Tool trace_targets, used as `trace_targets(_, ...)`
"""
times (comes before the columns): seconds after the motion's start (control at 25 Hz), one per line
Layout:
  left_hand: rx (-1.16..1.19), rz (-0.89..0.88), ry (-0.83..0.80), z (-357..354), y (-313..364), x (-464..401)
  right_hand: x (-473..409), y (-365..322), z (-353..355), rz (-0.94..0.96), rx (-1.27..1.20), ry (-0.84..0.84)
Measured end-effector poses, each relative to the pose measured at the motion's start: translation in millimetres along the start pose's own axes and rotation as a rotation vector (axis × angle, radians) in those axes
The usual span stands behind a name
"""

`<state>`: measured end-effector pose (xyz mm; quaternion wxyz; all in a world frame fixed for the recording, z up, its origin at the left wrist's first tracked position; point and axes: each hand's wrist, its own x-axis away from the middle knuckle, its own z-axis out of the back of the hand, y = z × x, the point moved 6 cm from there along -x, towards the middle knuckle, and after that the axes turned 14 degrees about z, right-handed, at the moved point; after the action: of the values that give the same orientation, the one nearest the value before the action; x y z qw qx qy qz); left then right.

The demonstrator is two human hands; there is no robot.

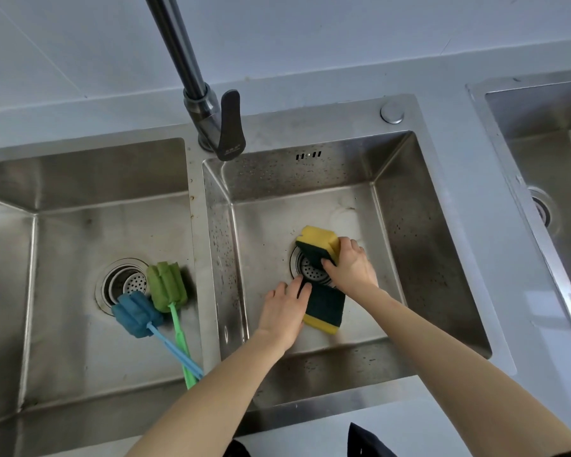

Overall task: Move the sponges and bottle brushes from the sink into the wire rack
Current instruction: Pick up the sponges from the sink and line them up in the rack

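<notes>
One sponge [318, 247] is gripped by the right hand [351, 267], while the second sponge [323, 308], lying lengthwise just beside it, is touched by the left hand [285, 310], whose grip cannot be told.

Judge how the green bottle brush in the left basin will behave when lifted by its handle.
The green bottle brush probably lifts easily: foam head, thin plastic handle. That long handle may flex, so the head could droop or swing. Its handle crosses the blue bottle brush, so lifting may nudge that one.
</notes>
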<state>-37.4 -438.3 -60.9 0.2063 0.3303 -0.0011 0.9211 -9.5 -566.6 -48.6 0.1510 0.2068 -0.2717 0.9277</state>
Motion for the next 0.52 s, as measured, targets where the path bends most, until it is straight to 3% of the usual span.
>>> trace_targets(0.28, 0.107, 0.060, 0.031, 15, -15, -2, 10, 3, 16, -0.025, -0.069, 0.098)
trace_targets(0.52, 0.355, 0.228, 0.104, 50, -25, 3, 17, 3, 39, -0.088, -0.185, 0.251)
